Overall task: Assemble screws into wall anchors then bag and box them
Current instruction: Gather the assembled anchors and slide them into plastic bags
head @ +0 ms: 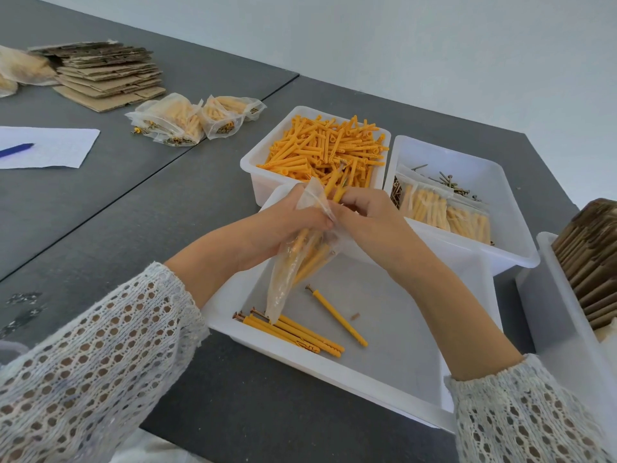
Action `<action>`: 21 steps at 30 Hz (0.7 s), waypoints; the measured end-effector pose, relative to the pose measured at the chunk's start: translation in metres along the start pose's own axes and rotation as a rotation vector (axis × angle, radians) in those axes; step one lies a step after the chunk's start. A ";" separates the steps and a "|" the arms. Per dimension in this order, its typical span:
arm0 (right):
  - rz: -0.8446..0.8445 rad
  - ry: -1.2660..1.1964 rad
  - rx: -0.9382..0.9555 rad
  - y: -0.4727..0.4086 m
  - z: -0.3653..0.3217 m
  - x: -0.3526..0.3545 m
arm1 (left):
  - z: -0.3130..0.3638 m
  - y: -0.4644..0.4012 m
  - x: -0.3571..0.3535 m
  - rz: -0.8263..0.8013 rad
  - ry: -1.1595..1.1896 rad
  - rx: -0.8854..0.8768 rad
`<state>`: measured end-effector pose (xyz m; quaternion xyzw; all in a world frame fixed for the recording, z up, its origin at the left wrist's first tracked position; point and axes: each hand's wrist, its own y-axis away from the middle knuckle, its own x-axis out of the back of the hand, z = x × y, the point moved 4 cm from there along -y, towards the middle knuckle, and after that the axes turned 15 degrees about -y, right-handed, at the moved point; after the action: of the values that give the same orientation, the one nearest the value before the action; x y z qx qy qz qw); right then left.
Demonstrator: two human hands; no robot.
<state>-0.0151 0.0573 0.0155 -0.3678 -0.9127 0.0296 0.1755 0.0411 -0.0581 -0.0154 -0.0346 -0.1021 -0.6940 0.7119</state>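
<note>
Nearest to me, my two lace sleeves (100, 355) reach in over the dark table (83, 212). Just beyond them sits the near white tray (334, 372), holding a small cluster of assembled anchors (293, 332) with screw heads showing at its near left, and one lone assembled anchor (337, 315) lying apart to their right.

Above that tray my left hand (283, 225) grips a clear plastic bag (293, 272), fingers (320, 222) curled round its upper part; orange anchors show through the film. My right hand (370, 218) pinches a few anchors (337, 185) at the bag's mouth, fingers bent round them.

Farther off, a white bin of loose orange anchors (327, 152) stands touching, on its right, a bin with loose screws (447, 185) and filled bags (447, 215). At the right edge another bin holds upright cardboard pieces (591, 262).

To the left, well apart, lie a sheet of paper (50, 147) with a blue pen (16, 150), then a heap of filled bags on the table (190, 121), and farthest a stack of flat cardboard (107, 75).
</note>
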 end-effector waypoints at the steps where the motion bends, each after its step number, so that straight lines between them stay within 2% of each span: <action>1: -0.029 0.030 -0.007 -0.001 0.000 0.000 | -0.001 -0.001 0.001 0.000 -0.016 0.017; 4: -0.057 0.040 0.007 -0.002 -0.001 0.008 | 0.000 -0.001 0.000 -0.008 -0.025 0.010; 8: 0.220 -0.032 -0.103 -0.005 0.013 0.033 | 0.003 -0.002 0.004 0.072 0.023 -0.032; 10: 0.279 -0.007 -0.225 -0.005 0.024 0.041 | 0.001 -0.003 0.010 0.156 0.081 -0.032; 12: 0.170 0.036 -0.352 -0.004 0.034 0.035 | 0.001 -0.003 0.016 0.213 0.126 -0.055; 14: -0.056 0.156 -0.484 0.001 0.042 0.018 | 0.001 -0.002 0.021 0.274 0.193 -0.079; 16: -0.314 0.441 -0.583 0.011 0.053 -0.004 | 0.000 -0.002 0.025 0.316 0.245 -0.087; 18: -0.504 0.727 -0.610 0.022 0.065 -0.023 | -0.001 -0.002 0.027 0.341 0.270 -0.084; 21: -0.549 0.831 -0.524 0.026 0.071 -0.040 | 0.000 -0.002 0.027 0.342 0.287 -0.100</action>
<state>0.0043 0.0547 -0.0679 -0.1289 -0.8058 -0.3924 0.4244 0.0399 -0.0846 -0.0102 0.0124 0.0419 -0.5654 0.8237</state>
